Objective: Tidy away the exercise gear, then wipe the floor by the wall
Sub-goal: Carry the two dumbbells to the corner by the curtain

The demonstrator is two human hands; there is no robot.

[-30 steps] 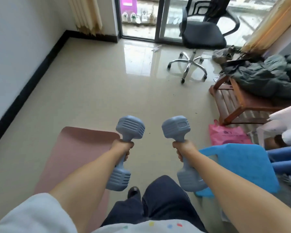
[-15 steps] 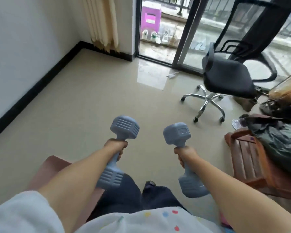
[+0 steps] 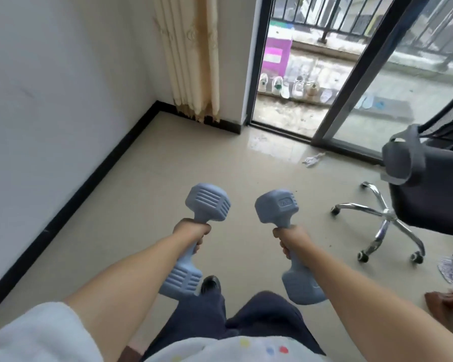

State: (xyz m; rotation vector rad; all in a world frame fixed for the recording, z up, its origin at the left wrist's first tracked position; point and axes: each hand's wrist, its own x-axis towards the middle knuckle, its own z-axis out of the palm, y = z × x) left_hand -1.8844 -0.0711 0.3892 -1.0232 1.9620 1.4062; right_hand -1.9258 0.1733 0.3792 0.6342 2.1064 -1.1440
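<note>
Two ribbed grey-blue dumbbells (image 3: 207, 205), upright

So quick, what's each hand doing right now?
Left hand: closed, holding the left dumbbell by its handle.
Right hand: closed, holding the right dumbbell by its handle.

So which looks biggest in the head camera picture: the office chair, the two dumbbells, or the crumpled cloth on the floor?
1. Office chair, biggest, though cut off at the edge.
2. Left dumbbell and right dumbbell: they look alike, so no ranking.
3. Crumpled cloth, smallest, but it lies farther away.
</note>
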